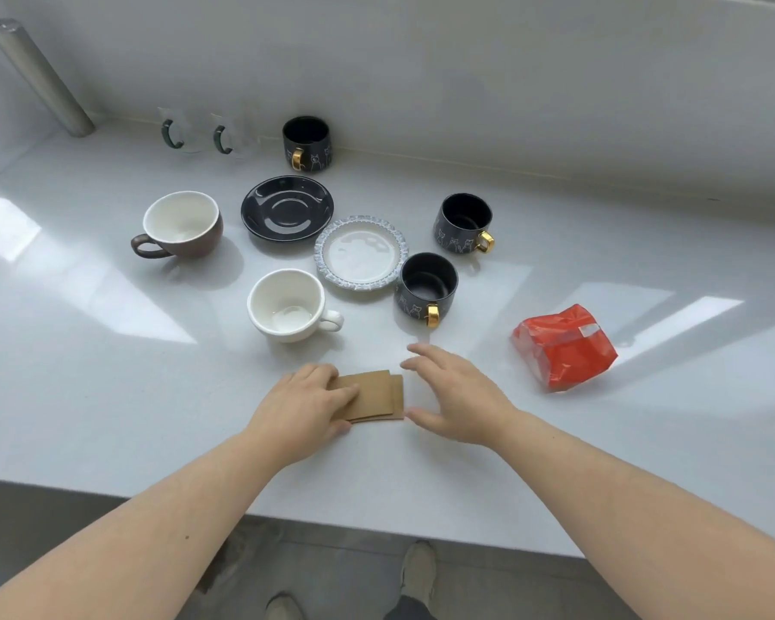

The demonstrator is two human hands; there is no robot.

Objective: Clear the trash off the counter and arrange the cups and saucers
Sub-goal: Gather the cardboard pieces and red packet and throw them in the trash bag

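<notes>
**Operator:** Report hand status and location of the trash.

**Observer:** Reference item: the white cup (287,305). The brown cardboard pieces (373,396) lie flat on the counter (108,396), nearer the counter edge than the white cup. The left hand (303,407) rests palm-down on their left part, fingers flat, pressing rather than gripping; likely this pins the stack so it cannot slide. The right hand (455,393) is spread wide, holding nothing, with its thumb at the stack's right edge, apparently placed to close on it. The red plastic bag (563,347) sits well to the right of the white cup, untouched.

**Operator:** Status of the crockery?

**Observer:** Not arranged. Beyond the white cup stand the patterned saucer (361,252) and the black saucer (287,208), both empty. Three black cups with gold handles surround them; the nearest black cup (427,284) sits just right of the patterned saucer. The brown cup (182,226) stands to the left, beyond the white cup.
</notes>
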